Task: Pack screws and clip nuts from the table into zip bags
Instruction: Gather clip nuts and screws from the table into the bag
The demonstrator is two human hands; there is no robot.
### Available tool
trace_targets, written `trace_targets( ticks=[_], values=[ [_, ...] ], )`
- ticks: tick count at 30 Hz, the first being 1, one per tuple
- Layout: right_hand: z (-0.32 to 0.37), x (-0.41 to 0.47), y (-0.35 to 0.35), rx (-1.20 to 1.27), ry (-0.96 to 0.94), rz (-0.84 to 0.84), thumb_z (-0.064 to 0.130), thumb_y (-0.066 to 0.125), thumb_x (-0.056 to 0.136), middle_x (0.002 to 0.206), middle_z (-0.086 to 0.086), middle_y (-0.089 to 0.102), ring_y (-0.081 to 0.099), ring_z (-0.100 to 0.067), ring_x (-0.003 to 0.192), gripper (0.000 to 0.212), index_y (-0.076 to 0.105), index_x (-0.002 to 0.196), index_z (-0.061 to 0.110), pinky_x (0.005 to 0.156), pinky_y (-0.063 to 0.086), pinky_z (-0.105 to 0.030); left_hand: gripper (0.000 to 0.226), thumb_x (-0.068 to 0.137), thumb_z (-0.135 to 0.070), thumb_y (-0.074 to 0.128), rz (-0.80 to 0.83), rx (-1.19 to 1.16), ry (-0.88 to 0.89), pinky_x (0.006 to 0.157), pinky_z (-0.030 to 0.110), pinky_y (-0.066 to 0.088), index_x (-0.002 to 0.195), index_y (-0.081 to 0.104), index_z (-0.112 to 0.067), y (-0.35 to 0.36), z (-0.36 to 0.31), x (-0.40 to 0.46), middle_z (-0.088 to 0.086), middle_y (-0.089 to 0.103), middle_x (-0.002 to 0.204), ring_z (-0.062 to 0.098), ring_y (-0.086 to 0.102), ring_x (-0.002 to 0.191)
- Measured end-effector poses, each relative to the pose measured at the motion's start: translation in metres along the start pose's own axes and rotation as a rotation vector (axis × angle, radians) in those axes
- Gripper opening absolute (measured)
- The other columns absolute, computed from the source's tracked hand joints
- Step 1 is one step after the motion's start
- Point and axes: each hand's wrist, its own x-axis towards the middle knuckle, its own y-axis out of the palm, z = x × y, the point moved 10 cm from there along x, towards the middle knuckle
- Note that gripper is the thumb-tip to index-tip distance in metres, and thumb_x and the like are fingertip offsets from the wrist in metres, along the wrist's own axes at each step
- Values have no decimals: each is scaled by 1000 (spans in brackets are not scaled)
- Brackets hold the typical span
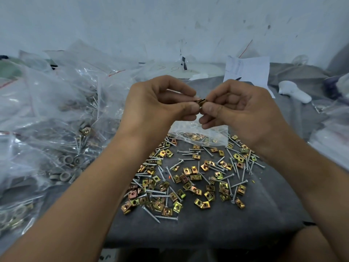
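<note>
Two hands, left hand [160, 103] and right hand [238, 110], pinch clip nuts [201, 101] together. Filled bags [56, 114] crowd left; loose screws [190, 178] lie below.

Table [198, 231] covered in grey cloth. Loose clip nuts [186, 183] and screws [164, 195] scattered across centre. Filled zip bags [47, 114] heaped at left; paper sheet [247, 69] laid at back.

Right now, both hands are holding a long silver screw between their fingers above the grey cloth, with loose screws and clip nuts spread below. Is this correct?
Not quite. In the head view, the left hand and right hand pinch small gold clip nuts, not a screw. The rest holds: they are above the grey cloth, with loose screws and clip nuts spread below.
</note>
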Motion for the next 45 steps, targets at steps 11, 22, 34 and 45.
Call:
trace_targets(
  ticks=[11,22,34,45],
  values=[
    [15,1,-8,-93,-177,-57,0,76,89,83,-9,74,77,-24,76,17,72,92,16,72,63,-31,23,76,-12,81,20,-250,-192,75,31,64,95,82,1,7,24,-1,25,78,92,30,78,78],
    [-1,2,-3,44,-26,-30,5,73,92,88,-14,77,77,-29,80,12,74,103,1,73,64,-33,12,82,2,82,-5,-233,-218,75,30,64,94,81,4,0,29,1,23,79,88,29,79,77],
    [15,-4,-1,-243,-173,-250,13,76,92,83,2,77,77,-14,76,6,76,97,14,75,64,-37,2,88,1,81,-82,-261,-211,74,28,64,87,82,0,1,28,-6,21,80,85,29,81,81],
    [1,0,3,94,-16,-159,-3,77,87,92,-15,78,77,-29,87,15,69,99,-1,79,63,-32,17,85,4,84,-123,-264,-173,78,30,65,100,78,2,-5,22,-6,19,81,92,35,81,85]
  ],
)
